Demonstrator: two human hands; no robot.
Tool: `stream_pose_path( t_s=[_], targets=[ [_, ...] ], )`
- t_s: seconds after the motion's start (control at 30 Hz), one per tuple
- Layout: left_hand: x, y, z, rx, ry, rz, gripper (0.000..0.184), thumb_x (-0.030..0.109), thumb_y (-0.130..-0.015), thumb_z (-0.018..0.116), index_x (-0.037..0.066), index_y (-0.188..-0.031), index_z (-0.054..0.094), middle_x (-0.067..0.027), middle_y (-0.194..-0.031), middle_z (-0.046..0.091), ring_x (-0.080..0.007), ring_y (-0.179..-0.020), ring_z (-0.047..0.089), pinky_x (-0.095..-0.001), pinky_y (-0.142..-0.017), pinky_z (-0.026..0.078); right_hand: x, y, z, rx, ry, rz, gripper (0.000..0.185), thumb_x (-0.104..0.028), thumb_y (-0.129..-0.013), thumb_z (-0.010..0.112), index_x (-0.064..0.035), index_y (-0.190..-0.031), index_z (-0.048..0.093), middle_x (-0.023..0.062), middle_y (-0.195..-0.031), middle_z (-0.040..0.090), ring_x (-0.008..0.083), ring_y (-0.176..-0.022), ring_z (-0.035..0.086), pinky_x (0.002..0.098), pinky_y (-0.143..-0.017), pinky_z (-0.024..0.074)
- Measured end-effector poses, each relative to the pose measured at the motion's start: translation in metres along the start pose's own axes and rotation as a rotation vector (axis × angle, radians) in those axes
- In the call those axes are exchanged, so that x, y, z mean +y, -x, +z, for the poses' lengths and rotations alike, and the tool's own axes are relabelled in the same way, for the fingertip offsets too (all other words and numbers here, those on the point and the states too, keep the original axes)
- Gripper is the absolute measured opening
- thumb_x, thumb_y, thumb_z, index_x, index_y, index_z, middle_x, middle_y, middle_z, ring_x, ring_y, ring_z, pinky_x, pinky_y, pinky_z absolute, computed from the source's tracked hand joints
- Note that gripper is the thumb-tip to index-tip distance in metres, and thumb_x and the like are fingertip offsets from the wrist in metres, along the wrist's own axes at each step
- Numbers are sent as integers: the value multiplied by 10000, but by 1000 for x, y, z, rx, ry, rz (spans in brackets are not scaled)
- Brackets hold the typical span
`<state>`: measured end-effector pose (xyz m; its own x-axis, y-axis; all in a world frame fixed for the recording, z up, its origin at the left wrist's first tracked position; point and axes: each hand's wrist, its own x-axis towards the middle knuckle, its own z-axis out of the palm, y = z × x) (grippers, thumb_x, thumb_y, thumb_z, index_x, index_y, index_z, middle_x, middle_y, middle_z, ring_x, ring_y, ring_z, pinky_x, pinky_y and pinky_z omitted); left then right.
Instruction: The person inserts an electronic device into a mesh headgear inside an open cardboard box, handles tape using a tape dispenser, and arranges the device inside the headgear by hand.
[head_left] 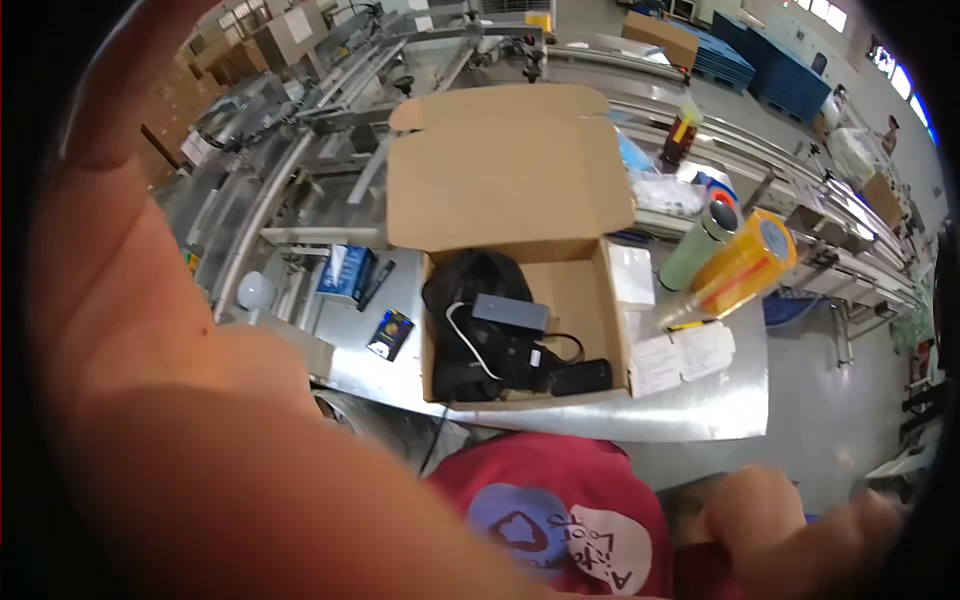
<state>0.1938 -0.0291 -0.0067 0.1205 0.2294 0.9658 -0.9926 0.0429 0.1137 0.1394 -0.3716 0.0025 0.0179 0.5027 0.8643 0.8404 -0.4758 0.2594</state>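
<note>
My left hand (130,260) is raised very close to the camera and fills the left side, its visible finger stretched up along the view's rim. Nothing shows in it, though part of it is out of sight. At the lower right, blurred skin appears to be my right hand (865,530) and arm; its fingers cannot be made out. In front of me is an open cardboard box (510,180) with its lid raised. Inside lie a black cloth bag (465,345), a grey rectangular block (510,313), a white cable (462,335) and a black case-like item (582,377).
The box stands on a metal table (700,410). A blue tissue pack (345,273), a black marker (376,285) and a small dark packet (391,334) lie left. At right are papers (680,357), a green bottle (700,245) and a yellow tape roll (745,265). Conveyor rails (270,200) stand behind.
</note>
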Motion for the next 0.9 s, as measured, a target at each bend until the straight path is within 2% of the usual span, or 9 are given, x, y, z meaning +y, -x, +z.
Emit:
stream_pose_path(
  t_s=[0.37,0.57,0.63,0.67,0.7,0.73,0.77,0.83,0.9],
  targets=[
    [12,-15,-6,-40,-62,28,475,15,-801,576,-2,-1272,514,-236,-1255,526,-370,-1210,512,-491,-1071,366,6,43,6,208,-128,104,124,-130,-821,504,-36,-896,536,63,-803,540,205,-685,513,360,-675,425],
    [34,-47,-22,-191,-375,84,442,-56,-796,560,-29,-1236,547,-223,-1211,573,-358,-1173,557,-464,-1058,410,21,92,29,335,-231,386,133,-127,-889,501,-26,-954,560,70,-845,571,211,-723,532,366,-713,445],
    [24,-25,-38,-353,-760,-130,433,-80,-794,555,-38,-1224,558,-219,-1196,589,-354,-1160,572,-455,-1053,425,25,97,63,209,-340,564,137,-126,-912,500,-23,-973,568,72,-860,582,212,-736,539,368,-725,452],
    [18,3,-54,-482,-1058,-294,458,-37,-809,609,12,-1261,561,-164,-1225,597,-282,-1121,586,-399,-1006,439,26,91,87,90,-431,665,140,-125,-923,500,-21,-982,572,73,-867,587,213,-742,542,369,-732,455],
    [8,35,-71,-490,-1017,-581,549,-63,-809,658,4,-1337,524,-131,-1246,613,-216,-1120,600,-350,-993,454,23,86,118,-7,-573,747,178,-54,-903,547,-6,-1063,609,99,-894,640,204,-755,574,358,-752,481],
    [-1,77,-98,-467,-1032,-882,542,-17,-835,659,60,-1356,532,-119,-1228,620,-194,-1103,604,-331,-978,462,15,91,140,-255,-694,998,229,-14,-878,616,4,-1106,612,94,-894,642,198,-802,609,315,-759,497],
    [-9,125,-129,-435,-1011,-937,496,80,-847,664,26,-1323,538,-130,-1107,638,-228,-943,625,-343,-857,492,11,117,163,-451,-842,1106,296,-9,-866,650,3,-1159,605,105,-943,647,211,-850,642,289,-764,507],
    [-2,185,-146,-416,-1070,-1216,520,106,-841,687,21,-1330,532,-128,-1055,636,-198,-788,627,-320,-732,509,-6,148,198,-592,-881,1152,315,-57,-859,671,-6,-1163,610,117,-1005,655,258,-871,663,332,-778,526],
    [8,231,-149,-407,-1052,-1199,556,131,-837,707,26,-1349,518,-125,-1012,635,-162,-694,601,-292,-649,498,-18,171,232,-756,-836,1071,374,-139,-851,697,-34,-1197,602,129,-1090,649,299,-977,650,392,-837,518]
  ],
)
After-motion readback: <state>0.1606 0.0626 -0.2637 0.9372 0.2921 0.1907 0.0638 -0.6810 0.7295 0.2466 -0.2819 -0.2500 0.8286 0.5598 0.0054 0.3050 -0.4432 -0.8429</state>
